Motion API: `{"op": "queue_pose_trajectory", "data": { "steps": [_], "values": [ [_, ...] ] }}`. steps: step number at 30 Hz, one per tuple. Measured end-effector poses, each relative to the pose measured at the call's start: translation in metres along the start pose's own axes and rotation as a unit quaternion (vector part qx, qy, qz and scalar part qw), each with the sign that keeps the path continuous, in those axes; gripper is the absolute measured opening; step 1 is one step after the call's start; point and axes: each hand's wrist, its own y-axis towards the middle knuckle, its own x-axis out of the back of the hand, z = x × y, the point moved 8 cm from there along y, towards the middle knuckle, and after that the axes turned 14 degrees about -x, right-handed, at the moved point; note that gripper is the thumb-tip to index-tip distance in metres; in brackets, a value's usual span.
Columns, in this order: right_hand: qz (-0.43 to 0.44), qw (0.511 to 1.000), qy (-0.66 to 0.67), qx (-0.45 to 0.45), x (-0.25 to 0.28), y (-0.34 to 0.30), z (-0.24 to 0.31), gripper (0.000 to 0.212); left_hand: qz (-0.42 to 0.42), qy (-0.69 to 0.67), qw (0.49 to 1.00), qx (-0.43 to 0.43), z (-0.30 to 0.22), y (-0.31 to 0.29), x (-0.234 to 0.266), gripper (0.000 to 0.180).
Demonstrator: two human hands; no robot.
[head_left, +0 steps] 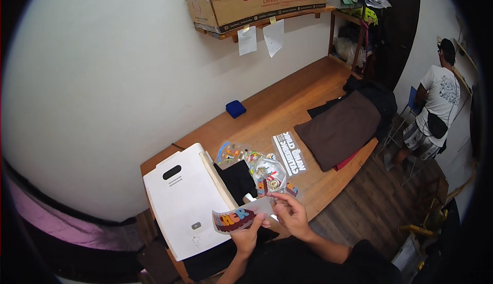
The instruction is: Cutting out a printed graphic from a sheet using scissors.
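Observation:
A printed transfer film point(233, 220) with colourful block lettering is held up in front of me, its left end curling. My left hand point(246, 237) pinches its lower edge between thumb and fingers. At the film's right end is my right hand point(291, 216), closed, with thumb and forefinger nearly together; whatever lies between its fingertips is too small to make out. Just beyond the hands sits a clear faceted dish point(270, 170) with small things in it. Colourful printed film pieces point(232, 152) lie behind it, and a sheet with white lettering point(289, 153) is to its right.
A white heat-press-like machine point(179, 202) stands at the left, with black cloth point(237, 177) beside it. Folded dark garments point(341, 127) lie at the right of the wooden table point(272, 104). A blue pouch point(235, 108) sits near the wall. A person point(436, 104) stands far right.

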Motion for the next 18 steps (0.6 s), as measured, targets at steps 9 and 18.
{"op": "queue_pose_trajectory", "data": {
  "steps": [9, 18],
  "values": [
    [0.169, 0.862, 0.39, -0.275, 0.013, 0.033, -0.056, 0.029, -0.019, -0.001, 1.0, 0.001, -0.003, 0.002, 0.005, 0.025],
    [0.139, 0.919, 0.304, -0.207, 0.001, 0.031, -0.031, 0.026, -0.018, 0.001, 1.0, -0.013, -0.004, 0.004, 0.008, 0.024]
  ]
}}
